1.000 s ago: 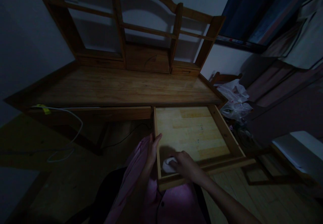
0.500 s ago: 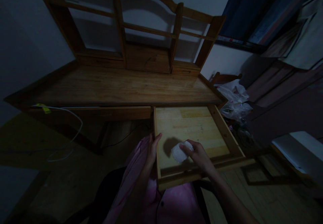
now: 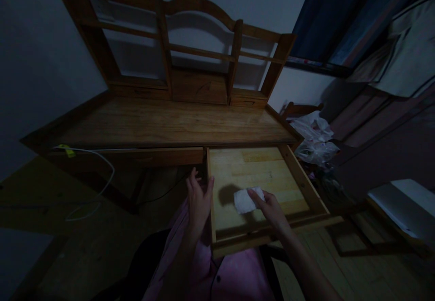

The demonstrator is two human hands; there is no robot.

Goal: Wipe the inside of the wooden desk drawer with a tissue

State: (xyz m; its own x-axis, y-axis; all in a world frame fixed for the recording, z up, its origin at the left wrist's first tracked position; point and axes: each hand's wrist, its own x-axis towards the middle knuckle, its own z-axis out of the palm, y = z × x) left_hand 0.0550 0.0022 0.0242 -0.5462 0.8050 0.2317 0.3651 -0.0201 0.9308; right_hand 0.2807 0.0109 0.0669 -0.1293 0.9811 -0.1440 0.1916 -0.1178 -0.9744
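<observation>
A pulled-out wooden drawer point(image 3: 248, 169) juts toward me from the desk, its pale bottom bare. Over its near half, my right hand point(image 3: 272, 208) pinches a folded white tissue point(image 3: 247, 200) between thumb and fingers. The tissue casts a shadow on the drawer bottom; whether it touches the wood I cannot tell. Just outside the drawer's left side wall, my left hand point(image 3: 200, 199) has its fingers spread, the thumb at the wall's top edge. It holds nothing.
The wooden desk point(image 3: 176, 122) carries a shelf unit point(image 3: 200, 52) at the back. A white cable point(image 3: 110, 169) with a yellow tag hangs at the left. Plastic bags point(image 3: 314, 129) lie beyond the desk's right end. A stool-like wooden frame point(image 3: 353, 237) stands at the right.
My left hand has loosened from the drawer's side wall, and its fingers have lifted and spread. The tissue has turned and shifted slightly right and up with my right hand. The view has tilted a little.
</observation>
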